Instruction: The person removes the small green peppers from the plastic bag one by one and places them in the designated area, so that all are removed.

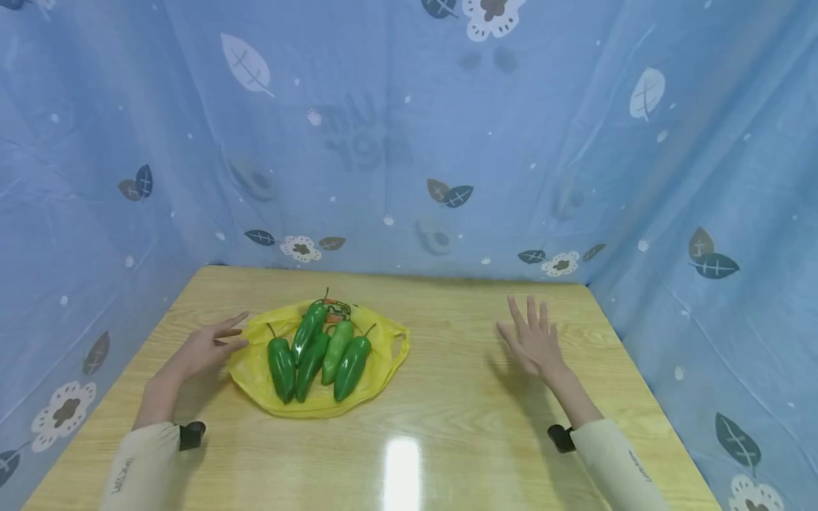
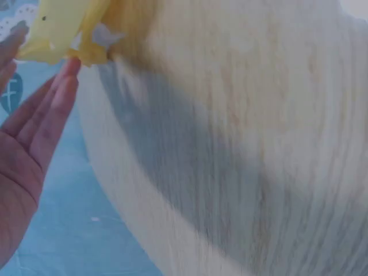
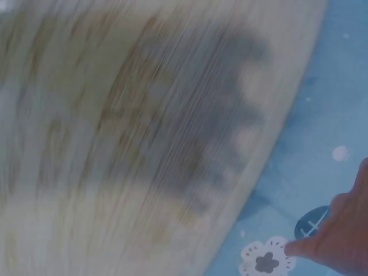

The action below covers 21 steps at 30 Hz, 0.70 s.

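Note:
A yellow plastic bag (image 1: 383, 369) lies spread flat on the left half of the table, with a looped handle on its right side. Several glossy green peppers (image 1: 351, 369) with thin stems rest on it side by side. My left hand (image 1: 201, 351) is at the bag's left edge, its fingers extended and slightly apart. In the left wrist view, the fingertips (image 2: 70, 68) come right up to the yellow plastic (image 2: 63, 34). Over the right part of the table my right hand (image 1: 535, 346) is held with fingers spread and nothing in it.
The wooden table (image 1: 460, 397) has a bright light reflection near its front. Blue patterned curtains (image 1: 383, 142) enclose its back and both sides. A patch of red and dark lines (image 1: 335, 310) shows on the bag behind the peppers. Black wrist straps (image 1: 561, 438) sit at both sleeves.

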Tool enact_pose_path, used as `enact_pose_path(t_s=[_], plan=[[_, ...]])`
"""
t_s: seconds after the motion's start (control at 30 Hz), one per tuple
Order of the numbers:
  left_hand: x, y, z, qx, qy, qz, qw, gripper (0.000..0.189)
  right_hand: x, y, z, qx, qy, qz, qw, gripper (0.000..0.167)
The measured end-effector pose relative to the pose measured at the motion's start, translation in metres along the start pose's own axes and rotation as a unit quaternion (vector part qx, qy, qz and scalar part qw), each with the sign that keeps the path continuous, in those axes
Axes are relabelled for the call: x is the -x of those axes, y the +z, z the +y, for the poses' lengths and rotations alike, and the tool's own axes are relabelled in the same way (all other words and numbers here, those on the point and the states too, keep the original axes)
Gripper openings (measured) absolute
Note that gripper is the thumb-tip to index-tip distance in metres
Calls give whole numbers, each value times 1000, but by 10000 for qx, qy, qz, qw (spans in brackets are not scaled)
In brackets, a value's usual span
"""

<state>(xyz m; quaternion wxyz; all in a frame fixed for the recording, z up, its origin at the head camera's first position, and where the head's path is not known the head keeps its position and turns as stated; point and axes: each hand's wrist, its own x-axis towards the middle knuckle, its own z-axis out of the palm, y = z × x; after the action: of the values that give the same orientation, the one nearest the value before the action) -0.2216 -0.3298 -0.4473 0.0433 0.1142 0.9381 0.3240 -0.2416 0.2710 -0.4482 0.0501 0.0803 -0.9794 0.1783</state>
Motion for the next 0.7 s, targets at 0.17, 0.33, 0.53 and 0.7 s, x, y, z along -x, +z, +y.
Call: enact_pose_path(t_s=[0.17, 0.33, 0.53, 0.7], plan=[[-3, -1, 0, 413, 373, 98, 9984, 50, 5, -1, -9, -1284, -268, -239, 9911, 63], [-7, 0, 1, 438, 411, -1, 9982, 37, 10, 4, -20, -2252, -423, -454, 9723, 63], [-7, -2, -1, 509, 408, -69, 9978, 36, 16, 12, -33, -2987, -631, -445, 9512, 60], [-5, -3, -2, 614, 611, -163, 9961, 30, 19, 16, -43, -3447, -746, -590, 9339, 58]])
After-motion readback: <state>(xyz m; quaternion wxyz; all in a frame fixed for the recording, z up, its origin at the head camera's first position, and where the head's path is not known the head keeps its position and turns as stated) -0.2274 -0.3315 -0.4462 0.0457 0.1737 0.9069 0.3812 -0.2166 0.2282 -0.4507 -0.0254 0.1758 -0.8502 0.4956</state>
